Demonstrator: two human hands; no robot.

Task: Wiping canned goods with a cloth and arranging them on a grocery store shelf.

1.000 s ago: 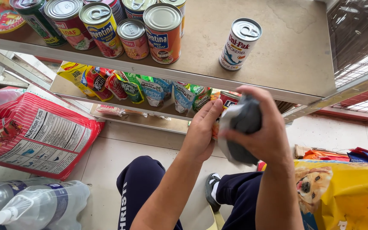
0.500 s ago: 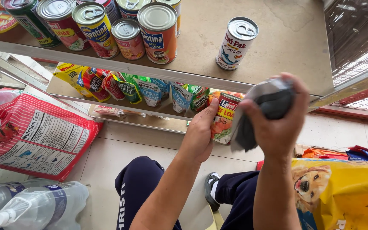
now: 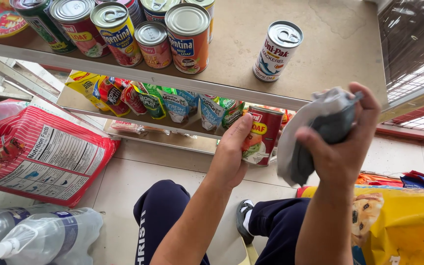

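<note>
- Up comes our right hand (image 3: pixel 342 147) since half a second ago, lifting the grey cloth (image 3: pixel 315 132) clear of the can it was covering a second back; our fingers are bunched tight around that cloth, just below the upper shelf (image 3: pixel 330 64)
- Our left hand (image 3: pixel 234 152) is wrapped around the red-labelled can (image 3: pixel 262 135), thumb on its side; the can sits upright in our grip, just under the shelf edge and beside the cloth
- On the upper shelf a lone blue-and-white can (image 3: pixel 277 50) stands well apart from the cluster of cans (image 3: pixel 138 29) at the left
- Below, a row of sachets (image 3: pixel 163 100) lines the lower shelf; a red sack (image 3: pixel 40 157) and water bottles (image 3: pixel 40 235) lie at our left; a yellow bag (image 3: pixel 408 225) at our right
</note>
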